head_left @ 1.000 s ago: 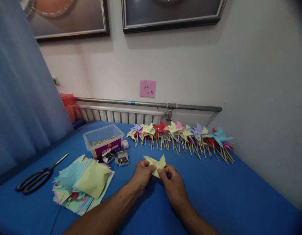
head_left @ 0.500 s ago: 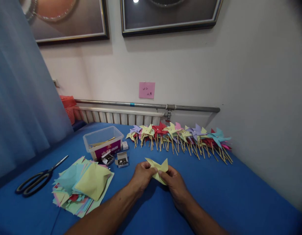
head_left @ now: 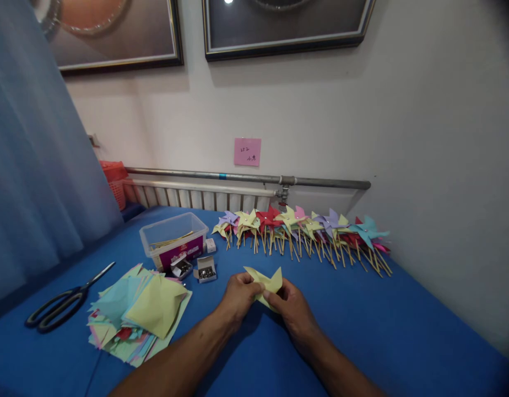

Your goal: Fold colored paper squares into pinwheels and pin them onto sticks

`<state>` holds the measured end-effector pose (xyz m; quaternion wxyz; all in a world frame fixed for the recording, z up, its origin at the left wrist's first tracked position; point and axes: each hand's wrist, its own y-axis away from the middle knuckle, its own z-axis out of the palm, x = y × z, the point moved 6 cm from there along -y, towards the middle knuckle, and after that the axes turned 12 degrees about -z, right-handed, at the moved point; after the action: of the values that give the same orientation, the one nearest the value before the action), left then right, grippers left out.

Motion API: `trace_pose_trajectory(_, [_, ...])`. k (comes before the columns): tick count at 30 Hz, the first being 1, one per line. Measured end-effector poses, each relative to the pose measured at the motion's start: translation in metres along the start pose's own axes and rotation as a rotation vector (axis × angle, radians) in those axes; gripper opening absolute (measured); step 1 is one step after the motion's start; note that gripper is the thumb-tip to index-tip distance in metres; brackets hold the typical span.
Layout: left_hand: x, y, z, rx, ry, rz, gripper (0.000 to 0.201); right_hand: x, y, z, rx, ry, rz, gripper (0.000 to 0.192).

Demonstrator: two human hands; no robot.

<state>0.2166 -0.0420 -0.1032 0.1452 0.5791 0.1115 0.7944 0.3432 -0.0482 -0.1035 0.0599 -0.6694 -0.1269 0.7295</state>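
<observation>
A yellow paper pinwheel (head_left: 269, 282), partly folded with two points sticking up, is held between my two hands above the blue cloth. My left hand (head_left: 240, 295) pinches its left side, the thumb pressing near the middle. On the right edge, my right hand (head_left: 292, 304) grips the paper between thumb and fingers. Left of my forearm lies a pile of cut coloured paper squares (head_left: 155, 306), a yellow one on top. Small open boxes of metal pins (head_left: 206, 272) stand beyond my left hand.
Scissors (head_left: 70, 300) lie at the far left. Behind the pin boxes stands a clear plastic tub (head_left: 174, 242) with sticks inside. A row of finished pinwheels on sticks (head_left: 296, 226) lies along the back of the blue-covered table (head_left: 386, 331). A radiator and pipe (head_left: 329, 183) run along the wall.
My right thumb has shifted slightly left and down on the pinwheel, showing more of its middle. My left hand stays nearly still.
</observation>
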Motion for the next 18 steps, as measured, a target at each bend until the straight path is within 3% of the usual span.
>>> trace_pose_trajectory(18, [-0.0031, -0.0038, 0.0008, -0.009, 0.007, 0.036, 0.018, -0.008, -0.0007, -0.0041, 0.083, 0.211, 0.017, 0.042])
